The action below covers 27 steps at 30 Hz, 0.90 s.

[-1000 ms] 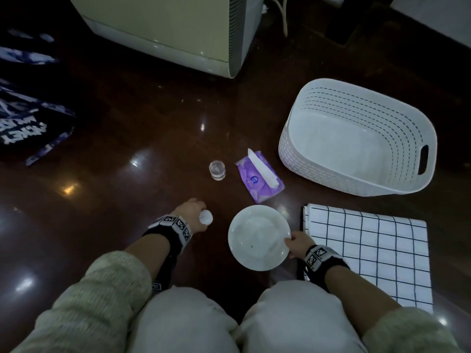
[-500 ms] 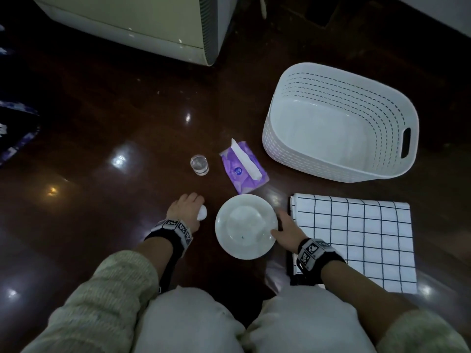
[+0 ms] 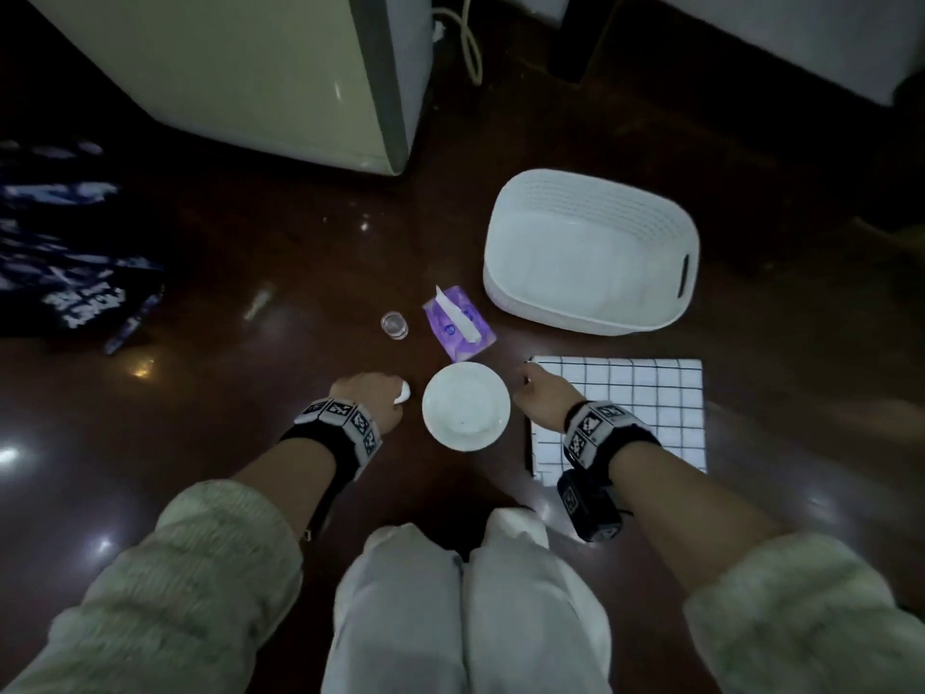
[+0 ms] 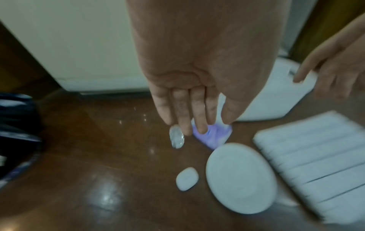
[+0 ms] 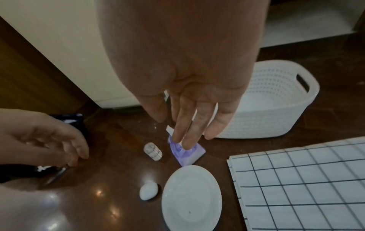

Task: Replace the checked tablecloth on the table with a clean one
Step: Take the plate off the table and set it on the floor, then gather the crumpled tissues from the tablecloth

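Observation:
A folded white tablecloth with black checks (image 3: 645,398) (image 5: 306,184) lies flat on the dark wooden floor at the right. My left hand (image 3: 368,393) (image 4: 187,112) hovers above the floor, fingers relaxed and holding nothing. Below it lies a small white oval object (image 4: 187,179) (image 5: 148,191). A white plate (image 3: 465,405) (image 5: 191,198) sits between my hands. Fingers straight, my right hand (image 3: 543,398) (image 5: 189,121) hangs empty over the cloth's left edge. No table is in view.
A white plastic basket (image 3: 590,252) stands empty behind the cloth. A purple tissue pack (image 3: 458,325) and a small glass (image 3: 394,325) lie beyond the plate. A pale appliance (image 3: 250,77) stands at the back, and a dark printed bag (image 3: 65,273) lies at the left.
My left hand has let go of the small white object and my right hand has let go of the plate. Both hands have lifted off the floor, and the view has risen.

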Tool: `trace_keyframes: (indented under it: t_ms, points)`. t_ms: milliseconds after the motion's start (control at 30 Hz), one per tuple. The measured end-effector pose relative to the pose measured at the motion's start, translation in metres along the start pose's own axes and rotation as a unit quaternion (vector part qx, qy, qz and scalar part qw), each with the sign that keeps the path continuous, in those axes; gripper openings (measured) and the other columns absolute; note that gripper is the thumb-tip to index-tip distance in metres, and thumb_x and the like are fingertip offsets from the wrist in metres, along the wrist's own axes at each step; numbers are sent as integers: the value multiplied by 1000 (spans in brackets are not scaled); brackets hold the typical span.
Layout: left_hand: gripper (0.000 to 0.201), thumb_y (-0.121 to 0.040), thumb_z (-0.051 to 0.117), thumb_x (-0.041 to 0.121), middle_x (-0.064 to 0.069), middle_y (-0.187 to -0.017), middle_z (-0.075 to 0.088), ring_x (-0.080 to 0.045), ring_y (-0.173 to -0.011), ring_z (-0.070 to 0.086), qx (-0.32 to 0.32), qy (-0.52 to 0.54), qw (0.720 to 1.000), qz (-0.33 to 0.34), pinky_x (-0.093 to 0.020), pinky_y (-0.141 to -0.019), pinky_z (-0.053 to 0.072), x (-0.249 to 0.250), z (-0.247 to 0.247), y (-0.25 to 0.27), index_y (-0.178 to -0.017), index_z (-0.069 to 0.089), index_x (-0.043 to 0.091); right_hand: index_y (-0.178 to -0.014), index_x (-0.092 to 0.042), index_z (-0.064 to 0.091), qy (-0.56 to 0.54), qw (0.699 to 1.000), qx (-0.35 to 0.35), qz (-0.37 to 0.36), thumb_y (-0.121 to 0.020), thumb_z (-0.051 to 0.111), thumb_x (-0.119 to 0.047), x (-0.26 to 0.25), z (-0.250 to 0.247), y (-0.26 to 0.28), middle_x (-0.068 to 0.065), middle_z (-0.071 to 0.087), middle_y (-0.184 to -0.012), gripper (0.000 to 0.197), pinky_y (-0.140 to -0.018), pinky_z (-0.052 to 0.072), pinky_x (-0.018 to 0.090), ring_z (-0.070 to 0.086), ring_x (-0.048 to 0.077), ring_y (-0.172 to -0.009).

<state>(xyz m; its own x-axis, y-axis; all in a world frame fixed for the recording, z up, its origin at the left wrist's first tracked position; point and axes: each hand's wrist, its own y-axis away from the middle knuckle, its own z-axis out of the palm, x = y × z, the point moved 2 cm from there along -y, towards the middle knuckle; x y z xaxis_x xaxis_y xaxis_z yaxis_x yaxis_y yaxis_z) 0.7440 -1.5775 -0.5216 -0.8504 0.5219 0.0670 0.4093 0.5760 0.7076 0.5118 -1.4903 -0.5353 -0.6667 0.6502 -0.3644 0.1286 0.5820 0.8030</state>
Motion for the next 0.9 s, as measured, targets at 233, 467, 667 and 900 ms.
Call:
trace_keyframes:
  t_ms: [233,467,667,900]
  points:
    - [26,-93,43,28,-2,-115,64,-25,-109,60,3,-46,998,46,-32,-82,47,64,-156,155,-111,60,19,-121,-12,58,8,999,-33,0,-97,41,-20,-49,-94,203,8,58,-129,31,-99,41,30,53,27,-119]
    - [24,-92,43,26,-7,-120,60,-29,-114,55,-10,-90,987,133,-37,-88,44,165,-278,273,-110,58,19,-98,-19,58,-159,984,59,57,-94,41,-18,-34,-176,390,6,64,-110,18,-88,49,35,60,23,-98]
    - [23,-93,43,23,-5,-110,64,-27,-100,60,26,-181,946,267,-37,-81,51,269,-324,345,-107,60,16,-112,-6,63,-244,954,141,105,-93,43,-14,14,-188,508,11,66,-113,29,-92,53,40,64,25,-102]
    - [26,-95,40,25,-5,-112,64,-26,-98,62,31,-316,858,404,-34,-76,51,383,-309,422,-111,59,18,-80,-23,63,-391,867,272,147,-90,52,-14,77,-124,628,6,66,-97,17,-88,52,40,62,25,-90]
